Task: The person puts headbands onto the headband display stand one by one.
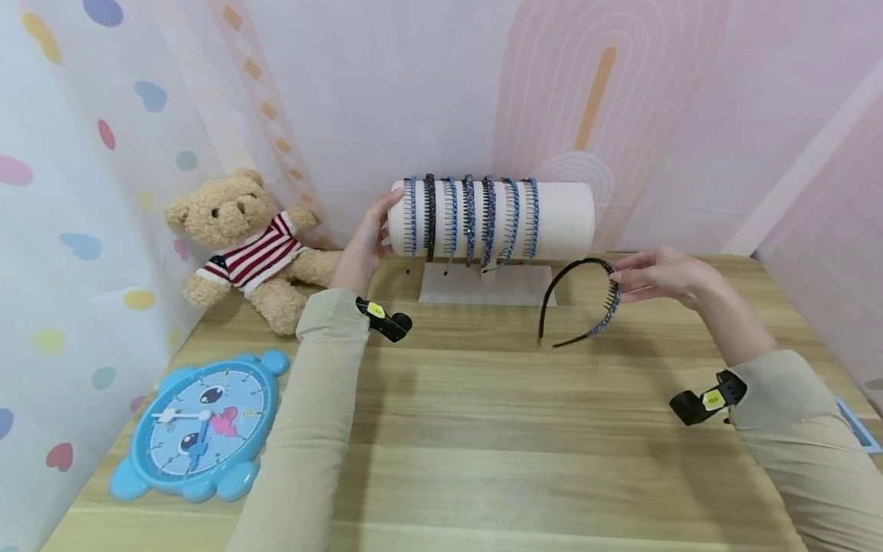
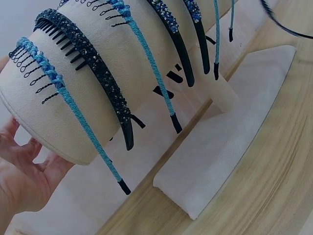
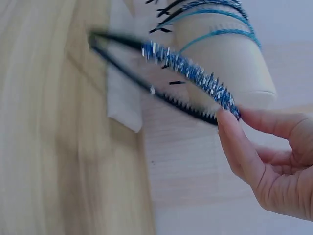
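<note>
A white padded headband stand point(image 1: 562, 218) lies as a horizontal roll on a flat base at the table's back. Several blue and black toothed headbands point(image 2: 88, 56) are fitted round its left and middle parts. My left hand point(image 1: 366, 244) grips the roll's left end, its fingers and thumb spread round the rim in the left wrist view. To the right of the stand, my right hand point(image 1: 665, 274) pinches a black headband with glittery blue beading point(image 3: 188, 68) between thumb and fingers. That headband hangs in the air, its tips pointing toward the left, blurred in the right wrist view.
A teddy bear point(image 1: 255, 257) in a striped shirt sits at the back left, close to my left forearm. A blue animal-shaped clock point(image 1: 200, 425) lies at the front left. Curtains hang behind the wooden table point(image 1: 483, 452). A blue-edged object point(image 1: 858, 425) is partly hidden by my right sleeve.
</note>
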`<state>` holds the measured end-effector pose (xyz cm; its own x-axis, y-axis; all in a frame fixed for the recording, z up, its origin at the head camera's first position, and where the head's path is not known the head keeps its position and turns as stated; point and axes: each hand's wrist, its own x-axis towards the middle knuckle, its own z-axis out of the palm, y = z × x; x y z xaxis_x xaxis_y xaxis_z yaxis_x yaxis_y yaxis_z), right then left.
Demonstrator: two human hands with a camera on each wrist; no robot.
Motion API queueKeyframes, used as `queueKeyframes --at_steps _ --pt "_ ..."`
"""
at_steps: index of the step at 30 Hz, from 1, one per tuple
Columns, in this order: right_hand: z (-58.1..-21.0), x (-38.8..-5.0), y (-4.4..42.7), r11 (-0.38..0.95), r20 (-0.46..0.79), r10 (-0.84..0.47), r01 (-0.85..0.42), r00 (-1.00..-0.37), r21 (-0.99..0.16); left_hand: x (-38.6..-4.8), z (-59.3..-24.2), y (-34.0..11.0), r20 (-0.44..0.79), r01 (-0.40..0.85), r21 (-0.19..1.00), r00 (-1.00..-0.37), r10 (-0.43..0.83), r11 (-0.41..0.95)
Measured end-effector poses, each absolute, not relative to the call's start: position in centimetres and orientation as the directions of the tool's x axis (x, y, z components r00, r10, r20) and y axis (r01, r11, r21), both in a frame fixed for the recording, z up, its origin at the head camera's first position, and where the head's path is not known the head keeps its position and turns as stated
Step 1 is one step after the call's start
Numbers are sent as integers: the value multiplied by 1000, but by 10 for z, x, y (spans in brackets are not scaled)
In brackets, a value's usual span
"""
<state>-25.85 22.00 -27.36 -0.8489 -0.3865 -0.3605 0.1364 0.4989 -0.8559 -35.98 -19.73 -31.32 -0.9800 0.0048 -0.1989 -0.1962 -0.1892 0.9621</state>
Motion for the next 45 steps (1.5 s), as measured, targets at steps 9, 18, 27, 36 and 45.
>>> queueKeyframes --at_steps 9,18,27,36,45 --pt "-259 -257 201 238 -152 -158 112 -976 -965 -354 -311 -193 -203 -197 961 -979 -11 -192" --pt "-246 -269 174 177 18 -20 -21 -1000 -984 -337 -299 -187 -210 -204 966 -977 -24 -157" --pt "-243 -286 182 618 138 -271 -283 -953 -733 -329 -292 -183 -191 -187 973 -981 -23 -132" --pt "-238 -298 171 687 127 -403 -391 -906 -612 -332 -294 -190 -197 -190 971 -980 -34 -147" --pt "-232 -306 153 688 92 -461 -421 -882 -592 -341 -302 -193 -196 -189 969 -980 -30 -159"
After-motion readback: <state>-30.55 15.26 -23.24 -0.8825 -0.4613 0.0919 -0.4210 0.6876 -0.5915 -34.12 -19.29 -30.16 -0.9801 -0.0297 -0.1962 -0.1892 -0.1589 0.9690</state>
